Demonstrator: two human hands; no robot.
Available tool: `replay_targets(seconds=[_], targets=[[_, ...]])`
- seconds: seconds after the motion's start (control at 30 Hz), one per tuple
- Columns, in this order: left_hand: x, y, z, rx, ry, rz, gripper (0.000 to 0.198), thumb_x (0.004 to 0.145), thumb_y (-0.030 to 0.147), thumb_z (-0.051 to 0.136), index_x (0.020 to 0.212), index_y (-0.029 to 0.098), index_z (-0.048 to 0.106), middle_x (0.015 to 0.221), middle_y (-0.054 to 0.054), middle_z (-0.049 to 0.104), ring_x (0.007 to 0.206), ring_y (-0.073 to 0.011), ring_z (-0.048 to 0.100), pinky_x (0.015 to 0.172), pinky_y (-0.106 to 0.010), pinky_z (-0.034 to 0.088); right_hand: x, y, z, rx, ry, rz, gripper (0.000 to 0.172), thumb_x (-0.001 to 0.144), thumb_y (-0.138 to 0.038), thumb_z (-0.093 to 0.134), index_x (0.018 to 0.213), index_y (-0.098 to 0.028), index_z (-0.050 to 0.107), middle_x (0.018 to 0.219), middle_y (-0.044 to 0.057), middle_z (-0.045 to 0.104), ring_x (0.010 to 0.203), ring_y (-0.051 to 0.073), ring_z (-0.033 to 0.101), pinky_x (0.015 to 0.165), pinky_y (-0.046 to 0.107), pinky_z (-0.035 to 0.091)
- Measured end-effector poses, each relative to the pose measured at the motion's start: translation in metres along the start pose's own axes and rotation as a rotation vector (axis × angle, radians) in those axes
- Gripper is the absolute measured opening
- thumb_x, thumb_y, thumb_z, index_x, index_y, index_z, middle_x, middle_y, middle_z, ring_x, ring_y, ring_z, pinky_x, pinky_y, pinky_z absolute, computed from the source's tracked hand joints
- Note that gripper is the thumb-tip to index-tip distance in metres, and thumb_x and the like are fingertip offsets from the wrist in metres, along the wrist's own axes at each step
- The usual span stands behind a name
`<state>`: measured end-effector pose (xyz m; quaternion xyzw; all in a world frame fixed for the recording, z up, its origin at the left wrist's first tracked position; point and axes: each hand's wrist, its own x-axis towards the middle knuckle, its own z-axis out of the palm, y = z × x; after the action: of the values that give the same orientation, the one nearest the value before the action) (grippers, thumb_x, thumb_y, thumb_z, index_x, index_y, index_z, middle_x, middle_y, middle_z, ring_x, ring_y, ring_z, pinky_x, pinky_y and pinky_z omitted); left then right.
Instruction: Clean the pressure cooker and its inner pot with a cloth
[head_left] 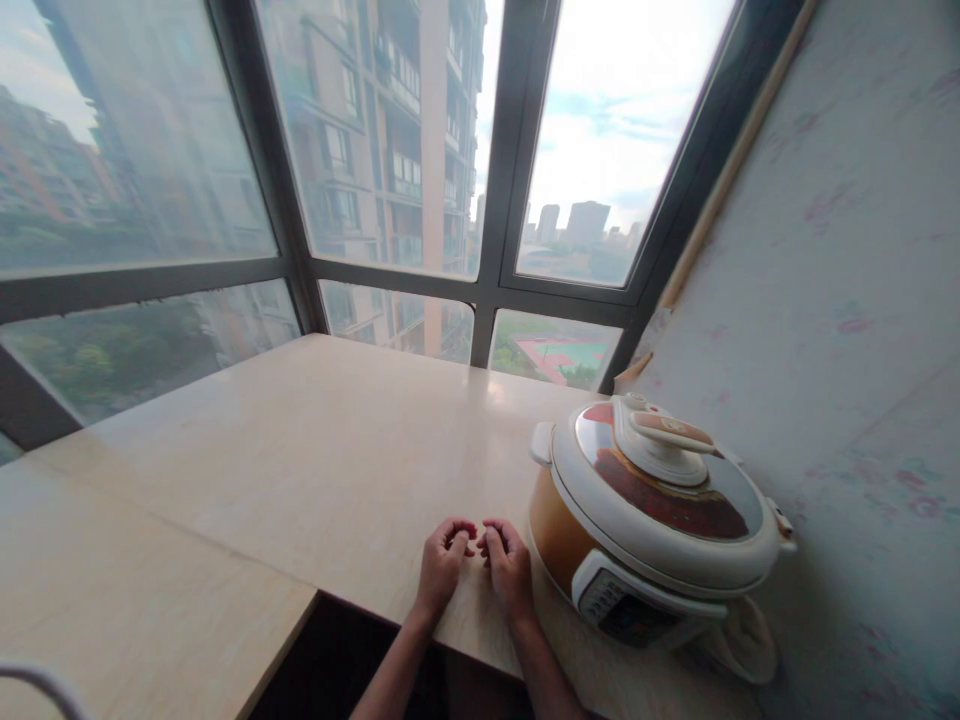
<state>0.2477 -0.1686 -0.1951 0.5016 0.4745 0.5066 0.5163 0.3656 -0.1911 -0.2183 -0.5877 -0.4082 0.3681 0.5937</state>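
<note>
Both of my hands rest side by side on the beige countertop (pixel 315 450) near its front edge. My left hand (pixel 442 562) has its fingers curled under into a loose fist, and nothing shows in it. My right hand (pixel 508 562) is curled the same way, knuckles almost touching the left. Just right of my right hand stands an orange and white electric pressure cooker (pixel 652 510) with its lid on and its control panel (pixel 611 600) facing the front. Neither hand touches the cooker.
Large windows with dark frames (pixel 495 290) run along the back and left of the counter. A pale patterned wall (pixel 840 300) rises on the right behind the cooker. A dark gap (pixel 330 660) opens under the counter's front edge.
</note>
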Motion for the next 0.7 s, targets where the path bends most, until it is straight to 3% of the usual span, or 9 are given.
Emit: replay_targets(seconds=[0.33,0.7], targets=[[0.001,-0.001,0.001,-0.012,-0.003,0.011,0.025,0.073,0.040,0.059,0.076,0.018,0.071,0.076,-0.006,0.072,0.070,-0.0197,0.067,0.063,-0.031,0.056,-0.004,-0.010,0.001,-0.091,-0.037,-0.069,0.032,0.084,-0.043,0.054,0.089,-0.018,0.074,0.068,0.004,0.070,0.064,0.021,0.066,0.063,0.029,0.050],[0.000,0.000,0.001,-0.018,-0.017,0.013,0.024,0.073,0.039,0.058,0.076,0.018,0.071,0.076,-0.006,0.071,0.071,-0.0216,0.067,0.064,-0.033,0.056,-0.005,-0.012,0.002,-0.118,-0.034,-0.086,0.029,0.084,-0.040,0.053,0.085,-0.019,0.073,0.068,0.002,0.069,0.063,0.020,0.065,0.063,0.029,0.050]])
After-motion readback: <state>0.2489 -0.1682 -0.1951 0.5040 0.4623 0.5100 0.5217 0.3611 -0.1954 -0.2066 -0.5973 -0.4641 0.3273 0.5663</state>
